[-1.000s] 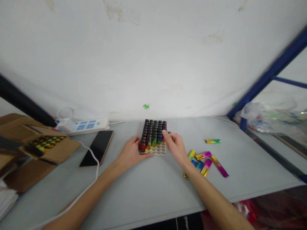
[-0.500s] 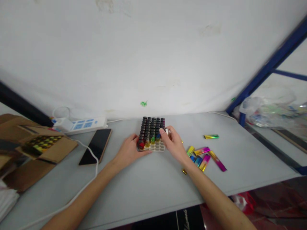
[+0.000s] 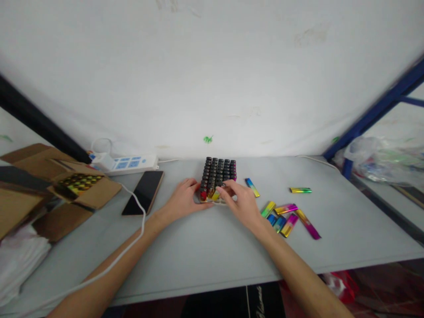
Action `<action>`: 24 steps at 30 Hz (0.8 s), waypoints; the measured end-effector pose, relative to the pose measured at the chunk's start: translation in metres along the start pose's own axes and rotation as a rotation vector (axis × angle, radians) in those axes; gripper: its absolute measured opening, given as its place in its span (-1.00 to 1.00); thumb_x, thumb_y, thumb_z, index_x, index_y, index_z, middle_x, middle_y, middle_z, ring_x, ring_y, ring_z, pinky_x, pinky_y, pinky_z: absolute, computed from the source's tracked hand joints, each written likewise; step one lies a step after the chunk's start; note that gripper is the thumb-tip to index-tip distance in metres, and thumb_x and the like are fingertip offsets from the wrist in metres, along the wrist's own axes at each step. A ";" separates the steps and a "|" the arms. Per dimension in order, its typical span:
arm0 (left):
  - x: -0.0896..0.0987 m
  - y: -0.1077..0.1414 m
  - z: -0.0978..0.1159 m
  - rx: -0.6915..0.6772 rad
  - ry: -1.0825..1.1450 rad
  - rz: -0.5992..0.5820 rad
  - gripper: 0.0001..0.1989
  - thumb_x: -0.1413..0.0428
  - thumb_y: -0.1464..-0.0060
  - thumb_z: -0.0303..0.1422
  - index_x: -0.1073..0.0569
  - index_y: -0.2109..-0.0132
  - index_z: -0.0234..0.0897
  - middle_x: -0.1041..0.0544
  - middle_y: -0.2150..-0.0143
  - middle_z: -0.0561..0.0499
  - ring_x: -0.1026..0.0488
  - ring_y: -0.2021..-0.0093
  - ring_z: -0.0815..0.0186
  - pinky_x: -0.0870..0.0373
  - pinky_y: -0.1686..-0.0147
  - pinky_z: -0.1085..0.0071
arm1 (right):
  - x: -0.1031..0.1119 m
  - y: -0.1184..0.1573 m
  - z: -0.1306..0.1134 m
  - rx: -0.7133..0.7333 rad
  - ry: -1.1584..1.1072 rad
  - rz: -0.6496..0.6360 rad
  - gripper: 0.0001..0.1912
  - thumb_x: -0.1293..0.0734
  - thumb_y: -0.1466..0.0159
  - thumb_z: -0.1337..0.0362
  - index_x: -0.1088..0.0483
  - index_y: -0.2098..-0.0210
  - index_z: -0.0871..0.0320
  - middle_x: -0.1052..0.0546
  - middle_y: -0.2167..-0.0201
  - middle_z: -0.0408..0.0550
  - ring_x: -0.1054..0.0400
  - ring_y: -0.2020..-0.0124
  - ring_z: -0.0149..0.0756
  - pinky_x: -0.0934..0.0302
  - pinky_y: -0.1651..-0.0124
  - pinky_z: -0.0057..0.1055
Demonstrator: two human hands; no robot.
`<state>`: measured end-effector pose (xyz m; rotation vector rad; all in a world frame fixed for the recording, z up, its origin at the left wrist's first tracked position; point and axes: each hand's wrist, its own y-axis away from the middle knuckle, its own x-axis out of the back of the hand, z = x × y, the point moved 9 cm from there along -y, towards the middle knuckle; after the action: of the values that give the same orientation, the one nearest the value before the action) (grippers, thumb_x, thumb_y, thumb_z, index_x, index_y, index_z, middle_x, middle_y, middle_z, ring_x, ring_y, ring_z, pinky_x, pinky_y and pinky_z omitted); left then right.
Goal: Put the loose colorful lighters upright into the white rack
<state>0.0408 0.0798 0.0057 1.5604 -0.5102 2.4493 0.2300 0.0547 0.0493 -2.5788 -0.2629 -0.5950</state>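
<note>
Head view, a tray (image 3: 221, 202) of black-topped lighters (image 3: 218, 170) mid-worktop (image 3: 198, 256), left hand (image 3: 182, 198) with its grip clamped on the tray's near-left corner, right hand (image 3: 243, 205) pinching a tilted yellow lighter (image 3: 215, 195) at the front row, shiny coloured pieces (image 3: 289, 225) lying rightward.

shiny metallic-looking sleeves (image 3: 289, 225), matt cardboard box (image 3: 102, 194), smooth tabletop (image 3: 198, 256), glossy phone (image 3: 145, 190)

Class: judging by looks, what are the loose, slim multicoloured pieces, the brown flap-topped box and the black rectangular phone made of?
Loose, slim multicoloured pieces: perhaps metallic-coated plastic or metal; bright, foil-like sheen.
Brown flap-topped box: probably matt cardboard; stiff, folded flaps.
Black rectangular phone: probably a smooth glass front; dark, even face.
</note>
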 end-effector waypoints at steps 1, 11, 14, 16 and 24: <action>0.000 0.000 0.000 -0.007 0.005 -0.010 -0.45 -0.38 -0.04 0.19 -0.64 0.14 -0.20 -0.61 0.09 -0.13 -0.55 0.02 -0.05 -0.51 -0.10 0.08 | -0.004 0.001 0.001 0.005 -0.001 -0.022 -0.63 -0.32 -0.55 -0.09 -0.53 0.16 0.06 -0.67 0.36 -0.04 -0.54 0.37 -0.17 -0.38 0.21 -0.29; -0.002 0.000 -0.001 -0.055 -0.010 -0.048 -0.41 -0.30 -0.17 0.23 -0.65 0.04 -0.22 -0.59 0.06 -0.14 -0.53 0.00 -0.05 -0.48 -0.09 0.09 | -0.027 0.005 0.008 0.092 0.121 -0.156 -0.77 -0.31 -0.61 0.12 -0.52 0.10 0.08 -0.68 0.27 0.00 -0.57 0.30 -0.17 -0.34 0.17 -0.34; -0.003 0.000 -0.001 -0.064 -0.016 -0.035 -0.42 -0.32 -0.16 0.22 -0.64 0.06 -0.23 -0.59 0.05 -0.14 -0.53 0.00 -0.06 -0.47 -0.08 0.08 | -0.033 0.003 0.005 0.121 0.195 -0.206 -0.81 -0.32 -0.61 0.21 -0.46 0.14 0.11 -0.65 0.27 0.00 -0.54 0.30 -0.20 -0.30 0.20 -0.38; -0.003 0.000 -0.002 -0.066 -0.012 -0.022 -0.44 -0.33 -0.15 0.21 -0.63 0.08 -0.22 -0.59 0.06 -0.13 -0.53 0.01 -0.05 -0.48 -0.07 0.09 | -0.035 0.001 0.003 0.122 0.235 -0.221 -0.83 -0.33 -0.60 0.24 -0.44 0.16 0.11 -0.64 0.26 0.00 -0.53 0.30 -0.22 -0.27 0.21 -0.40; -0.001 -0.001 -0.005 -0.053 0.017 -0.010 -0.48 -0.33 -0.13 0.19 -0.61 0.16 -0.19 -0.58 0.12 -0.10 -0.55 0.03 -0.03 -0.48 -0.05 0.11 | -0.029 -0.006 0.002 0.062 0.281 -0.261 -0.80 -0.33 -0.62 0.25 -0.41 0.19 0.11 -0.63 0.30 -0.06 -0.53 0.29 -0.25 -0.23 0.21 -0.42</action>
<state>0.0378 0.0830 0.0032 1.5167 -0.5583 2.4198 0.2030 0.0586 0.0372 -2.3810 -0.5172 -1.0147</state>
